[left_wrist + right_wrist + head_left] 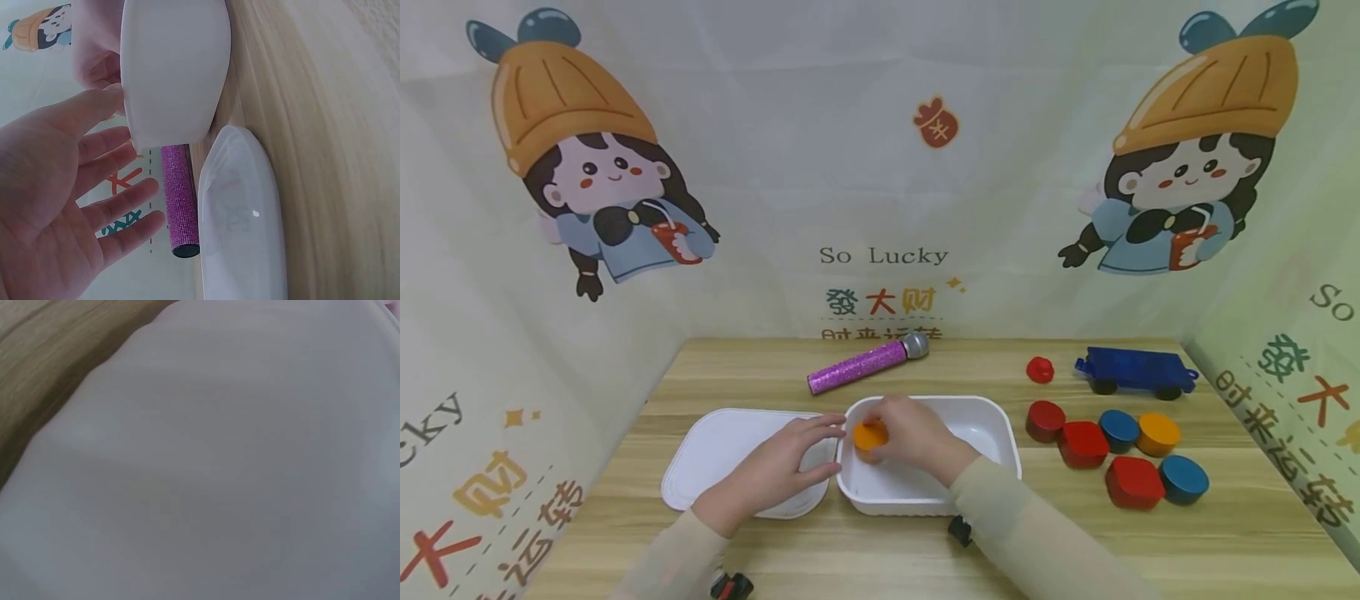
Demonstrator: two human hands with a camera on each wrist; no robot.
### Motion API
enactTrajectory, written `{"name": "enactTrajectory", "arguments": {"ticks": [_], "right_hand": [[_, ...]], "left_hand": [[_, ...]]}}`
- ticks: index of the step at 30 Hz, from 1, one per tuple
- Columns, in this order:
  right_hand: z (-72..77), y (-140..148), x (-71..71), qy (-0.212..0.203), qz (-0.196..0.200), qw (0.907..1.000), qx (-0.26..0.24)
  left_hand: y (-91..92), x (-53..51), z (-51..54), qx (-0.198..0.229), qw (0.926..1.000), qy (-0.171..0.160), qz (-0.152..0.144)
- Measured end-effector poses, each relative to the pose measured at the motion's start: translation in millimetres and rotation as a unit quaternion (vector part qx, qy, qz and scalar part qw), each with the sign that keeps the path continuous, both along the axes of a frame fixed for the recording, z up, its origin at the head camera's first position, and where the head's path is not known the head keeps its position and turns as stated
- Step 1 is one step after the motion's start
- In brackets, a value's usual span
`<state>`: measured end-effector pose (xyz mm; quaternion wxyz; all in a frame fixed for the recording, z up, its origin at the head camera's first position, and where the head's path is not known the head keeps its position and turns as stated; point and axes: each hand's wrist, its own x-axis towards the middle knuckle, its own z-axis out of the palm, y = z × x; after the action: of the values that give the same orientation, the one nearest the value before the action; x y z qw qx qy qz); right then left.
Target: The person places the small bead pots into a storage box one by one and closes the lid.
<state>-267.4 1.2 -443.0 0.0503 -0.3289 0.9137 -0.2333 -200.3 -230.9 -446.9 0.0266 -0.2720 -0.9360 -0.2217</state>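
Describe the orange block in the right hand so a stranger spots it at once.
On the wooden table, find the open white box, right of the white lid. At the box's left end, the right hand grips the orange block. The other orange block stands outside the box, farther right beside a blue block; this one alone is in a hand.

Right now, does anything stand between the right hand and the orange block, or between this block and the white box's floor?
Nothing visible does. The right hand grips the orange block directly, at the left end of the open white box; whether the block touches its floor, I cannot tell.
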Motion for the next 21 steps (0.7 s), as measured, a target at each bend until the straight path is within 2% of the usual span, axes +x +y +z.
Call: {"name": "enactTrajectory", "arguments": {"ticks": [7, 14, 21], "right_hand": [[2.3, 10.5, 2.8, 0.007, 0.009, 0.9999, -0.002], [5.4, 43.6, 6.7, 0.010, -0.021, 0.9997, 0.010], [11.9, 74.8, 14.4, 0.001, -0.054, 0.9985, 0.002]], "left_hand": [[-0.2, 0.9, -0.9, -0.001, 1.0000, -0.002, 0.005], [1.3, 2.0, 0.9, -0.007, 0.9999, 0.007, 0.008], [0.3, 3.0, -0.5, -0.002, 0.9999, 0.016, 0.005]]}}
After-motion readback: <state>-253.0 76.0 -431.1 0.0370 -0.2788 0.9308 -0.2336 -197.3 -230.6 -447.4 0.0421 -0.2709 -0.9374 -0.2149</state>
